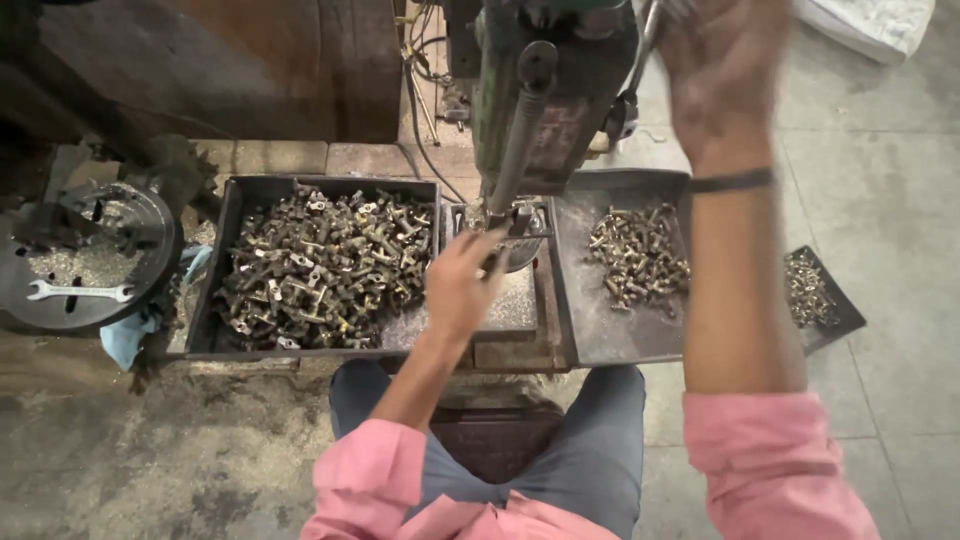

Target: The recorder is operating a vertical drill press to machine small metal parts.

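Pink sleeves and grey trousers fill the near edge, the person sitting close before a green drill press [530, 100] with knees almost under its base. Reaching forward, the left hand [460, 285] has its fingers curled at the small workpiece [505, 222] sitting under the spindle on the drill table; whether the fingers truly pinch the piece or only steady it cannot be told, since the hand hides the contact. Raised high and far to the right, the right hand [725, 65] is blurred beside the feed lever [645, 45]; its fingers look spread, but its hold on the lever cannot be told. Just left of the left hand sits a dark tray [215, 260] heaped with brass fittings [320, 265], its right wall close by the wrist. Right of the drill table lies a flat tray [600, 330] with a smaller heap of fittings [640, 255], under the raised forearm. Farther left, a round plate [150, 225] carries a spanner [80, 292]. Bare concrete floor [880, 220] opens to the right.
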